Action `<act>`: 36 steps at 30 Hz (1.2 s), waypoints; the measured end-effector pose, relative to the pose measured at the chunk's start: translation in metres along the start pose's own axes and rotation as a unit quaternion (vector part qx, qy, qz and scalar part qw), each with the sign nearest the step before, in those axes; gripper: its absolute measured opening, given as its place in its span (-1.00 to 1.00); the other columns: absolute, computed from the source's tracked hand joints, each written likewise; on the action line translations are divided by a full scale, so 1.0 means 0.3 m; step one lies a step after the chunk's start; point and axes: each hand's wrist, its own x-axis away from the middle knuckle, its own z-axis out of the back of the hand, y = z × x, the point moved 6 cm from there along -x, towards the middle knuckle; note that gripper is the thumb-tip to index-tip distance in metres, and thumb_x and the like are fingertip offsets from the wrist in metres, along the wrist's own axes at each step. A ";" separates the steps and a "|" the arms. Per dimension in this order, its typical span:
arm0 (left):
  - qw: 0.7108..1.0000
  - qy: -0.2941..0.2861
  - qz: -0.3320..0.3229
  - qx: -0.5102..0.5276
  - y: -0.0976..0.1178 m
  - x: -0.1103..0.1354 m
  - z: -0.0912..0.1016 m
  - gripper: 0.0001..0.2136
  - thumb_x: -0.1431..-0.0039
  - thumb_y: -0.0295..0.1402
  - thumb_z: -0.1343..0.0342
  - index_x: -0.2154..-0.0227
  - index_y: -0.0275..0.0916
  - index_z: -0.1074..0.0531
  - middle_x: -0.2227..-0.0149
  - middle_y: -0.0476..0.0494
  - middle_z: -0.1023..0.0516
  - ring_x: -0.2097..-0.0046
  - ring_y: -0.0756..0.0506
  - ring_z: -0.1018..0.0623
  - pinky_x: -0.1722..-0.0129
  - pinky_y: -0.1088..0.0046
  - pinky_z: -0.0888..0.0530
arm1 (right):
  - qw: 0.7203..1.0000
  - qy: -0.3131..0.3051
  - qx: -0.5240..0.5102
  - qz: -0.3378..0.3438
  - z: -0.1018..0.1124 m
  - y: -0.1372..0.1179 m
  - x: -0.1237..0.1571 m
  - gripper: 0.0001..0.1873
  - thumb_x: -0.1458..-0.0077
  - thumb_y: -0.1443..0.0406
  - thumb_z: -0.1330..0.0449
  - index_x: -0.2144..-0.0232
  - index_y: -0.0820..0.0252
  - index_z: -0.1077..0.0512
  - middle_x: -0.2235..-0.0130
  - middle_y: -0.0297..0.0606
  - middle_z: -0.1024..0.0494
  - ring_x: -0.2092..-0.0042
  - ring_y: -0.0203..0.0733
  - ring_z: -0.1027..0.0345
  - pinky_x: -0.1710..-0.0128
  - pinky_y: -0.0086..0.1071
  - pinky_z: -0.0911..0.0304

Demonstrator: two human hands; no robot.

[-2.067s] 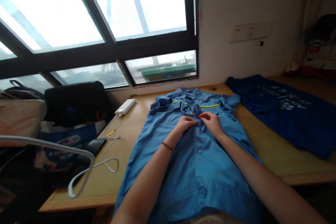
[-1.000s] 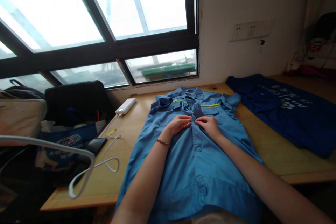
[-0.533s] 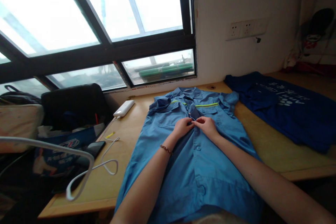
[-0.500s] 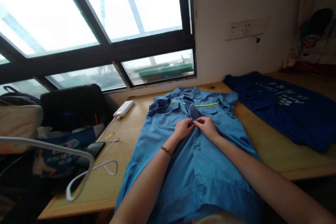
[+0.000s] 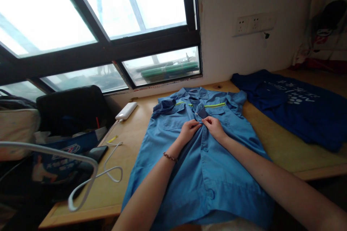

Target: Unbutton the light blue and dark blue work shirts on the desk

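Observation:
A light blue work shirt [image 5: 206,173] with yellow-green chest stripes lies flat, front up, on the wooden table [image 5: 127,140], collar toward the window. My left hand [image 5: 189,129] and my right hand [image 5: 214,126] meet at the shirt's button placket just below the collar. Both hands pinch the fabric edges there, fingers curled. A beaded bracelet sits on my left wrist. Lower buttons on the placket look fastened.
A dark blue T-shirt [image 5: 292,104] with white print lies spread at the right. A white power bank [image 5: 126,110] with a looping white cable [image 5: 112,169] lies left of the shirt. A phone [image 5: 97,152], black bag [image 5: 73,110] and white curved tube [image 5: 54,153] crowd the left edge.
My hands stay pinched on the placket near the collar with small finger shifts. The view has tilted slightly, so everything sits a little higher in the frame.

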 end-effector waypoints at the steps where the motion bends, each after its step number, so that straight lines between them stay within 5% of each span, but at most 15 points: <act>1: 1.000 0.004 -0.002 0.004 0.002 0.002 0.002 -0.75 -0.06 -0.25 0.01 0.57 -0.30 -0.43 0.53 -0.04 -0.32 0.47 0.03 -0.29 0.43 0.56 -0.21 | 1.000 0.006 0.011 0.003 0.002 -0.006 0.003 -0.72 0.06 0.12 -0.08 0.55 0.24 -0.33 0.53 -0.28 -0.42 0.46 -0.26 -0.26 0.46 -0.43 -0.14; 7: 0.999 0.010 -0.019 0.034 0.015 0.008 0.007 -0.75 -0.07 -0.28 0.02 0.60 -0.30 -0.39 0.54 -0.02 -0.29 0.47 0.04 -0.26 0.45 0.57 -0.19 | 0.983 -0.034 0.162 0.082 -0.019 -0.063 0.023 -0.69 -0.10 0.21 0.09 0.62 0.19 -0.22 0.58 -0.34 -0.32 0.50 -0.30 -0.18 0.47 -0.44 -0.02; 14: 0.998 -0.023 -0.011 0.049 0.013 0.003 0.001 -0.76 -0.07 -0.28 0.02 0.57 -0.31 -0.39 0.52 -0.04 -0.29 0.43 0.02 -0.27 0.39 0.56 -0.23 | 0.981 -0.030 0.155 0.115 -0.007 -0.084 0.024 -0.69 -0.08 0.26 0.08 0.66 0.19 -0.18 0.59 -0.36 -0.29 0.50 -0.33 -0.16 0.47 -0.46 0.00; 22: 0.991 -0.066 0.017 0.119 0.021 0.006 0.016 -0.74 -0.03 -0.21 -0.01 0.56 -0.31 -0.39 0.46 -0.07 -0.31 0.38 0.00 -0.28 0.34 0.56 -0.26 | 0.996 -0.084 0.001 0.039 -0.018 -0.027 -0.003 -0.63 -0.04 0.11 0.07 0.67 0.20 -0.20 0.62 -0.41 -0.23 0.51 -0.34 -0.09 0.50 -0.49 -0.04; 27: 0.986 -0.057 0.000 0.155 0.034 0.004 0.018 -0.75 -0.07 -0.23 0.02 0.40 -0.31 -0.44 0.41 -0.08 -0.37 0.33 0.00 -0.32 0.25 0.55 -0.25 | 0.998 -0.056 -0.008 -0.017 -0.010 0.022 -0.024 -0.61 -0.01 0.08 0.05 0.69 0.21 -0.19 0.64 -0.42 -0.20 0.54 -0.35 -0.06 0.53 -0.49 -0.02; 30: 0.995 -0.041 -0.002 0.092 0.013 -0.003 0.028 -0.76 -0.10 -0.26 0.06 0.40 -0.31 -0.42 0.44 -0.07 -0.34 0.36 0.00 -0.31 0.33 0.55 -0.27 | 0.999 -0.009 0.050 0.003 0.018 -0.003 -0.018 -0.60 -0.03 0.10 0.06 0.71 0.20 -0.16 0.66 -0.41 -0.18 0.55 -0.36 -0.04 0.52 -0.48 0.00; 32: 1.000 0.019 0.003 -0.014 -0.015 -0.005 0.070 -0.78 -0.11 -0.30 0.07 0.40 -0.30 -0.42 0.44 -0.08 -0.34 0.36 -0.01 -0.32 0.34 0.54 -0.27 | 0.994 0.041 0.095 0.024 0.051 -0.028 -0.014 -0.59 -0.05 0.11 0.08 0.72 0.20 -0.16 0.67 -0.40 -0.19 0.56 -0.35 -0.05 0.54 -0.47 0.03; 36: 0.956 0.124 0.072 -0.255 -0.089 0.014 0.162 -0.86 -0.05 -0.36 0.01 0.38 -0.24 -0.43 0.38 -0.12 -0.34 0.32 -0.06 -0.35 0.29 0.47 -0.26 | 0.978 0.110 0.169 0.058 0.103 -0.067 -0.018 -0.60 -0.08 0.16 0.10 0.72 0.19 -0.20 0.68 -0.36 -0.25 0.58 -0.33 -0.09 0.56 -0.44 0.07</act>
